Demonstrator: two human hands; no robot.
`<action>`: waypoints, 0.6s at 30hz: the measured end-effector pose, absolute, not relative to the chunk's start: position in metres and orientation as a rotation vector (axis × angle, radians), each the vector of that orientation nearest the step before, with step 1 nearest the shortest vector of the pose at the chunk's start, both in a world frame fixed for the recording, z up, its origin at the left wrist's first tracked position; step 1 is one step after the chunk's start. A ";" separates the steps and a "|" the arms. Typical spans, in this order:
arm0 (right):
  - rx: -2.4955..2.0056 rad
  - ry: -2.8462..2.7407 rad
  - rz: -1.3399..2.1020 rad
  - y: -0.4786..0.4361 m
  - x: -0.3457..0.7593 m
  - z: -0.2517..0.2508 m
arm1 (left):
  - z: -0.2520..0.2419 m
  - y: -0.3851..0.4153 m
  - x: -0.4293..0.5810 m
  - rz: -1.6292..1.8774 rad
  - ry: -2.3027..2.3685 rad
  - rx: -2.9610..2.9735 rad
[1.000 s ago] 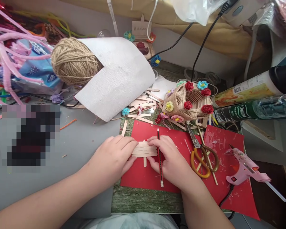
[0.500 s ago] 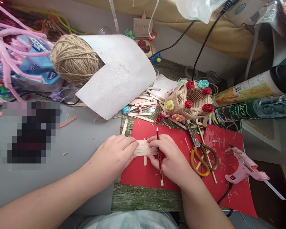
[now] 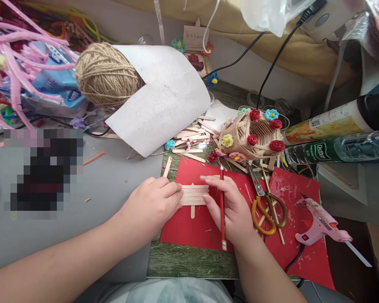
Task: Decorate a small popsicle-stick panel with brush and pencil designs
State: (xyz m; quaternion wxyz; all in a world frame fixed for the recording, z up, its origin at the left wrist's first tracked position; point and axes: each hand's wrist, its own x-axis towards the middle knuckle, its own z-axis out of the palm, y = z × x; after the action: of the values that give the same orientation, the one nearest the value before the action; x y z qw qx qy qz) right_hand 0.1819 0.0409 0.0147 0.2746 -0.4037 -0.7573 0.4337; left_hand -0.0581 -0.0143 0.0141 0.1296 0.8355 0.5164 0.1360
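Note:
A small panel of wooden craft sticks (image 3: 194,195) lies on a red card sheet (image 3: 189,227), with one stick poking out below it. My left hand (image 3: 153,206) rests curled on the panel's left end and presses it down. My right hand (image 3: 232,206) touches the panel's right end with its fingertips. A red pencil (image 3: 222,206) lies across the back of that hand, held between the fingers, tip pointing away from me.
Yellow-handled scissors (image 3: 265,202) and a pink glue gun (image 3: 318,223) lie to the right on a second red sheet. A twine basket with paper flowers (image 3: 252,134), loose craft sticks (image 3: 189,139), a twine ball (image 3: 105,75), curled white paper (image 3: 167,97) and bottles (image 3: 334,134) stand behind.
My right hand has shifted slightly right along with the pencil, uncovering more of the panel's right end. The left hand has stayed on the panel. The view has tilted a little.

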 end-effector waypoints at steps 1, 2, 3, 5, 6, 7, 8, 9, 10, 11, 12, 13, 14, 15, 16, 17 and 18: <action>-1.089 -1.921 1.222 0.037 0.180 0.014 | 0.014 -0.015 -0.058 0.385 1.501 2.435; -1.092 -1.822 1.283 0.033 0.178 0.013 | 0.014 -0.016 -0.058 0.374 1.502 2.439; -1.097 -1.761 1.338 0.030 0.176 0.012 | 0.013 -0.017 -0.058 0.367 1.500 2.441; -1.112 -1.784 1.381 0.025 0.171 0.008 | 0.012 -0.018 -0.058 0.366 1.497 2.438; -1.118 -1.835 1.377 0.024 0.170 0.006 | 0.011 -0.018 -0.058 0.373 1.496 2.437; -1.123 -1.887 1.364 0.024 0.168 0.003 | 0.010 -0.019 -0.058 0.383 1.496 2.437; -1.128 -1.926 1.349 0.024 0.167 0.001 | 0.010 -0.019 -0.058 0.391 1.497 2.440; -1.133 -1.952 1.336 0.025 0.166 -0.001 | 0.009 -0.019 -0.058 0.393 1.496 2.445; -1.136 -1.971 1.323 0.027 0.166 -0.002 | 0.009 -0.019 -0.058 0.391 1.493 2.452; -1.136 -1.988 1.313 0.028 0.166 -0.004 | 0.009 -0.019 -0.058 0.386 1.490 2.460; -1.131 -2.002 1.307 0.028 0.166 -0.004 | 0.009 -0.019 -0.058 0.379 1.489 2.466; -1.123 -2.007 1.313 0.028 0.168 -0.005 | 0.009 -0.020 -0.057 0.367 1.487 2.471; -1.114 -1.991 1.327 0.027 0.170 -0.005 | 0.009 -0.020 -0.057 0.355 1.488 2.476; -1.104 -1.944 1.345 0.025 0.172 -0.005 | 0.010 -0.021 -0.056 0.345 1.494 2.479; -1.102 -1.869 1.360 0.023 0.175 -0.004 | 0.011 -0.021 -0.056 0.334 1.502 2.482; -1.116 -1.780 1.384 0.021 0.178 -0.004 | 0.011 -0.021 -0.055 0.323 1.509 2.486; -1.139 -1.696 1.415 0.019 0.180 -0.003 | 0.012 -0.021 -0.055 0.317 1.513 2.491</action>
State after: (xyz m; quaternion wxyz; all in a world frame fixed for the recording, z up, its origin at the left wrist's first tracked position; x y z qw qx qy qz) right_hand 0.1802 0.0185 -0.0032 0.3225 -0.4338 -0.6461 0.5389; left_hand -0.0553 -0.0212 0.0122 0.1050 0.8450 0.5132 0.1076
